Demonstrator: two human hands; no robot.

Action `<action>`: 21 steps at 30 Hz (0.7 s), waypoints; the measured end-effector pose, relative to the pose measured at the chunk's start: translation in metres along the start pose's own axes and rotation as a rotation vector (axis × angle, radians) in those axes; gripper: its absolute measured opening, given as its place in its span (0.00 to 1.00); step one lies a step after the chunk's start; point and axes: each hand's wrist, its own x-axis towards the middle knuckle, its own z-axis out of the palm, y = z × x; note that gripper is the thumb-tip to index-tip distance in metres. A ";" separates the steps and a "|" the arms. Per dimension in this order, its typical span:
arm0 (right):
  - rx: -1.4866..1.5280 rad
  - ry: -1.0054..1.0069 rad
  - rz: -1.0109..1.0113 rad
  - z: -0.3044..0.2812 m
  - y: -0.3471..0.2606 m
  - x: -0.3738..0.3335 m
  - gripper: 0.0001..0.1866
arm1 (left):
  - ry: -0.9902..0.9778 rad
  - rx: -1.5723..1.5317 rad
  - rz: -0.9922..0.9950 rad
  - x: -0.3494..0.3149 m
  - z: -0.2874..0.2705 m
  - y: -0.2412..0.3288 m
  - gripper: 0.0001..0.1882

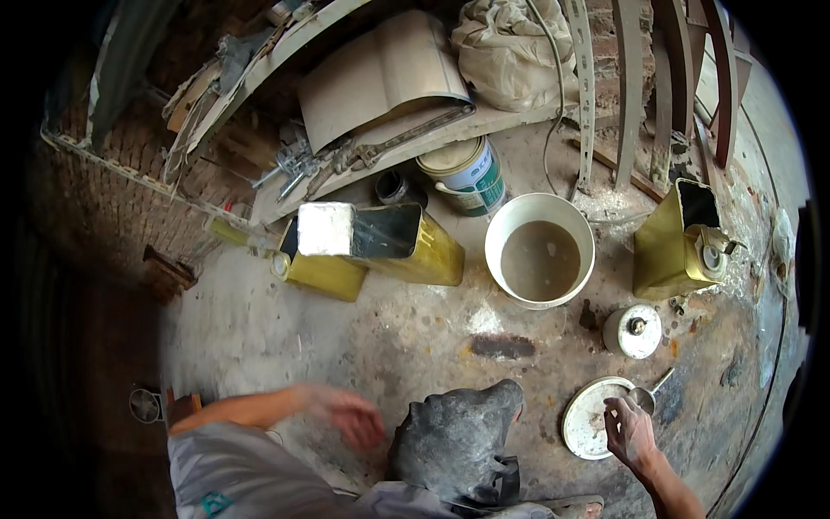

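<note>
My right hand [633, 434] is over a round white lid [581, 424], fingers curled in a pinch. Whatever they hold, if anything, is too small to make out. Beside its fingertips a small metal ladle [641, 400] rests near the lid's right edge, handle toward the upper right. My left hand [353, 421] is smeared by motion, to the left of a dark grey, lumpy moulded piece [458, 441] dusted with pale powder. That piece sits low in front of me, with a dark strap-like part at its lower right.
A white bucket [581, 292] of murky liquid stands ahead, with a white pot [618, 333] right of it. Gold square cans [445, 259] stand left, one topped by a white block [326, 229]; another gold can [657, 251] stands right. A paint pail [471, 186] is by the low shelf [510, 121].
</note>
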 end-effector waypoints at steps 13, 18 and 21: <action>-0.063 0.103 -0.025 -0.023 -0.026 0.018 0.14 | 1.634 1.138 0.868 -0.184 -0.113 0.383 0.37; -0.134 0.096 0.034 -0.024 -0.017 0.006 0.14 | 1.719 1.281 0.763 -0.156 -0.126 0.413 0.42; -0.131 0.048 0.028 -0.021 -0.018 0.010 0.14 | 1.727 1.342 0.743 -0.156 -0.121 0.407 0.42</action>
